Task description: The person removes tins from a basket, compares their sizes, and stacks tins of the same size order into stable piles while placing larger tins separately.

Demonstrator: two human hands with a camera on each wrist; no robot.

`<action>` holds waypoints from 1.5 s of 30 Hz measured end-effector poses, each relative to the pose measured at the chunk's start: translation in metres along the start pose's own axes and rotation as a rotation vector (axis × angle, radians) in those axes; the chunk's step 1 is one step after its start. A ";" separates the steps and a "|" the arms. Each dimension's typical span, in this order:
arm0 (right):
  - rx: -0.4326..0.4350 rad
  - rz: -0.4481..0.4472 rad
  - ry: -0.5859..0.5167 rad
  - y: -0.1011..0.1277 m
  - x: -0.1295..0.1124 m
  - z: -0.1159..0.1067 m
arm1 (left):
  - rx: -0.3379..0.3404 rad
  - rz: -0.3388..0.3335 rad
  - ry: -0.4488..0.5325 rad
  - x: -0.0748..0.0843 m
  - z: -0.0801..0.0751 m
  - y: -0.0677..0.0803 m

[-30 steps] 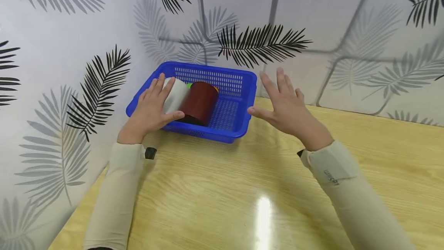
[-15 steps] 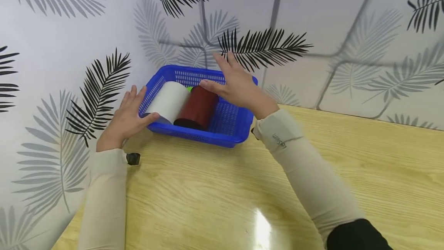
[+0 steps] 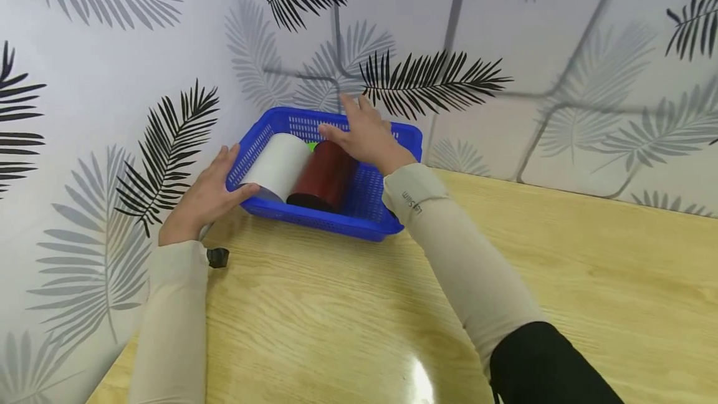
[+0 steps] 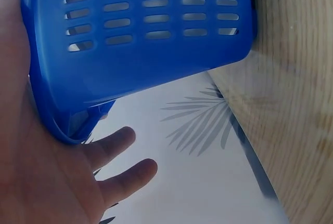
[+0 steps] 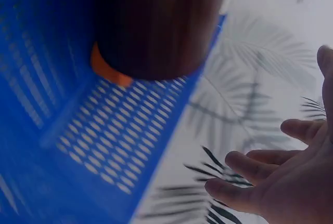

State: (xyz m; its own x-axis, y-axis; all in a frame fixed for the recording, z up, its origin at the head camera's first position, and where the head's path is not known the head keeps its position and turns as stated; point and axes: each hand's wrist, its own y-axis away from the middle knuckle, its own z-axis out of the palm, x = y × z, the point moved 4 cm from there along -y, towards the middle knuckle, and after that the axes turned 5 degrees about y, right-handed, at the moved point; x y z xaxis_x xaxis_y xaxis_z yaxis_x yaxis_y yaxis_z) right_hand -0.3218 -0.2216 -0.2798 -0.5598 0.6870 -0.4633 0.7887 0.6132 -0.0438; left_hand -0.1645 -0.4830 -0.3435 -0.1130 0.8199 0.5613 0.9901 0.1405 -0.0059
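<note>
A blue plastic basket [image 3: 320,222] with slotted walls stands on the table against the wall. Inside it, a white cylinder [image 3: 277,164] and a dark red cylinder [image 3: 322,178] lie side by side. My left hand [image 3: 204,197] rests at the basket's left end, thumb reaching over the near corner; in the left wrist view its fingers extend straight past the rim. Over the far part of the basket hovers my right hand [image 3: 366,133], fingers spread, close to the dark red cylinder's far end. Its palm holds nothing in the right wrist view.
A bit of bright green [image 3: 311,146] peeks out behind the cylinders, and an orange piece [image 5: 112,74] shows beside the dark red one. A leaf-patterned wall [image 3: 482,129] rises behind and left of the wood-grain table [image 3: 314,304].
My right hand has swung left from beside the basket to over it. The left hand has shifted from above the white cylinder left to the basket's end.
</note>
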 end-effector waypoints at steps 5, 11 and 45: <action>-0.099 0.005 -0.078 -0.013 -0.003 0.029 | -0.024 -0.001 -0.008 -0.001 0.000 0.001; -0.258 0.081 -0.110 -0.015 0.002 0.051 | -0.022 -0.001 0.004 -0.002 0.001 0.001; -0.362 0.345 -0.791 0.010 0.037 0.034 | -0.044 -0.015 0.006 0.003 0.000 -0.001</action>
State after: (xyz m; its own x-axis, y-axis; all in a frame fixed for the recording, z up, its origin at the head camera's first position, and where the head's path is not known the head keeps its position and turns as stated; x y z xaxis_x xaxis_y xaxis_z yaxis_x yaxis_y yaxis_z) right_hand -0.3261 -0.2039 -0.3275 0.1312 0.4699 -0.8729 0.6775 0.6003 0.4250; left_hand -0.1659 -0.4807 -0.3416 -0.1280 0.8145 0.5658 0.9909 0.1284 0.0392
